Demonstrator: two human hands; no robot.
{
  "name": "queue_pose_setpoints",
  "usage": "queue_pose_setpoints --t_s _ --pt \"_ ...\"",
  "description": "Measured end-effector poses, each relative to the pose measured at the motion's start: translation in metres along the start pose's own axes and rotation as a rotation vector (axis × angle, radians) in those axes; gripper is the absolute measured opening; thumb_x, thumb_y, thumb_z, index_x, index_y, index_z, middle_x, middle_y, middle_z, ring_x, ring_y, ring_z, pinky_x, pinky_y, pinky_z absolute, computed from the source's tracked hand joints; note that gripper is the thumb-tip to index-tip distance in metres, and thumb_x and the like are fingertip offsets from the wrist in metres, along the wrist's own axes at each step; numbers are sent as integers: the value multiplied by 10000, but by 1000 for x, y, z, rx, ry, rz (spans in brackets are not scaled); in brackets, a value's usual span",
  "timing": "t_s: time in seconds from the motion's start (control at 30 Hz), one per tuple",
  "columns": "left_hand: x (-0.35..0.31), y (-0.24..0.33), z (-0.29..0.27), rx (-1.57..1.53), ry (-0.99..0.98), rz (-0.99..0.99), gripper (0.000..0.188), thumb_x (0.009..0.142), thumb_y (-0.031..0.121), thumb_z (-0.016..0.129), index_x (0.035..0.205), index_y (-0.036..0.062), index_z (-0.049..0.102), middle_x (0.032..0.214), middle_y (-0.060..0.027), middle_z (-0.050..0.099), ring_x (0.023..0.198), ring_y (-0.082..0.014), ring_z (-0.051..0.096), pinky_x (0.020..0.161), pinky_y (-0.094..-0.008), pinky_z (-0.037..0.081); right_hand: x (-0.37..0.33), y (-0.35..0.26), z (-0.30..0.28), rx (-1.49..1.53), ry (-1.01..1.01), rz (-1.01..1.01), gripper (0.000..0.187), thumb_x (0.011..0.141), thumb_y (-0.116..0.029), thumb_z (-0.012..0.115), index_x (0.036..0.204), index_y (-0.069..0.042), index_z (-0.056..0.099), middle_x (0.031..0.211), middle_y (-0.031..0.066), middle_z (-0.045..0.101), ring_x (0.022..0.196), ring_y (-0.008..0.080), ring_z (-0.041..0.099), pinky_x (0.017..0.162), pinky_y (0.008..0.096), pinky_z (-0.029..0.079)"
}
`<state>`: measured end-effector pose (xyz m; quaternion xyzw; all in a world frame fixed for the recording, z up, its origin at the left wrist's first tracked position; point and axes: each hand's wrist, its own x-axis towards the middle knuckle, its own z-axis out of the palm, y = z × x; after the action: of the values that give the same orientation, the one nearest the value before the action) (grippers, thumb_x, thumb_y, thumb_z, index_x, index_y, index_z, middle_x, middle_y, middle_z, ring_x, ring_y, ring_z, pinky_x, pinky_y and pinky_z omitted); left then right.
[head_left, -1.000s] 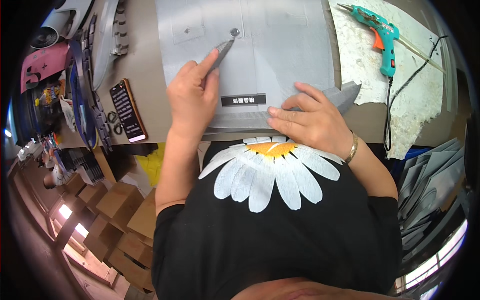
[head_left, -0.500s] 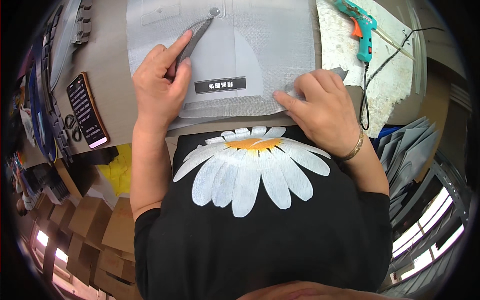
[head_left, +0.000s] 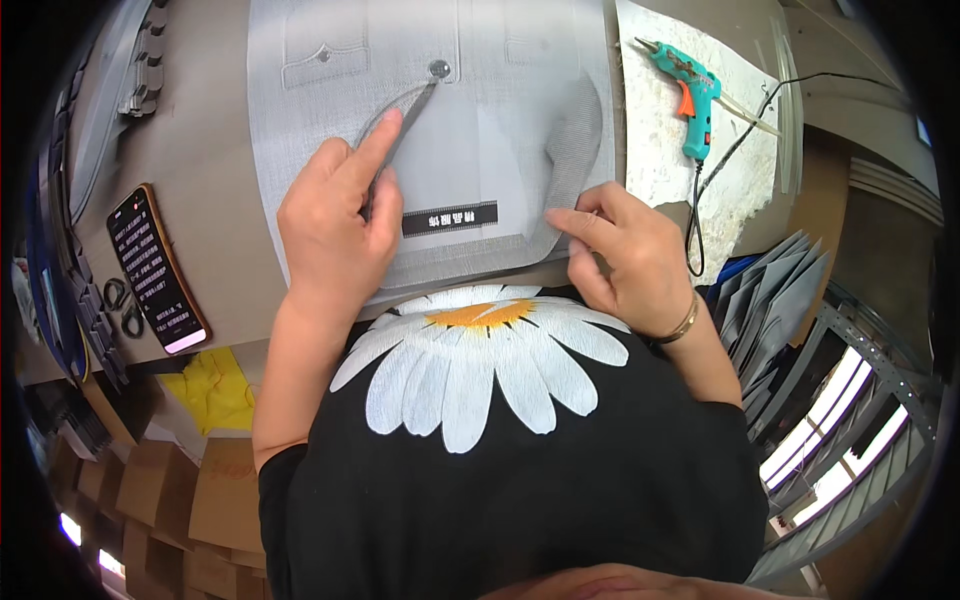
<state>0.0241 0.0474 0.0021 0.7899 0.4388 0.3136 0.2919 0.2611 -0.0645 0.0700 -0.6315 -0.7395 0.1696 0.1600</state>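
On the table in front of me lies a grey, denim-patterned sheet [head_left: 335, 105] with printed pockets, a round button-like spot and a smooth pale panel. A black printed label [head_left: 450, 218] crosses the panel's near part. My left hand [head_left: 340, 215] lies over the panel's left side, index finger stretched along a narrow dark strip [head_left: 412, 115] and thumb on its other side. A textured grey curved strip [head_left: 578, 140] runs along the panel's right side. My right hand [head_left: 630, 255] touches the near right corner with one fingertip, its thumb apart and other fingers bent.
A teal glue gun [head_left: 690, 90] with a black cord lies on a stained white board [head_left: 735, 190] at right. Left stand a phone [head_left: 160, 270] and a coiled black cable [head_left: 125, 305]. Grey sheets [head_left: 775, 290] are stacked low right, cardboard boxes [head_left: 160, 485] low left.
My right hand has let go of the raised strip, which now curves flat along the right side. My left hand stays on its strip. The whole view has shifted slightly.
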Motion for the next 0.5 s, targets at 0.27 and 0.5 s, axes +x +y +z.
queue_pose_setpoints --t_s 0.27,0.5 --pt "3 1 -3 6 -51 15 539 715 -77 655 1225 89 707 659 -59 398 555 -199 439 509 -333 377 18 3 43 196 289 348 560 747 -24 755 1293 -60 636 644 46 478 511 163 475 480 298 406" --pt "2 -2 -3 -13 -67 5 558 712 -78 655 1242 90 700 659 -55 395 557 -198 438 512 -330 377 39 1 53 174 264 147 613 735 38 680 1336 -63 607 624 47 473 496 190 483 468 334 410"
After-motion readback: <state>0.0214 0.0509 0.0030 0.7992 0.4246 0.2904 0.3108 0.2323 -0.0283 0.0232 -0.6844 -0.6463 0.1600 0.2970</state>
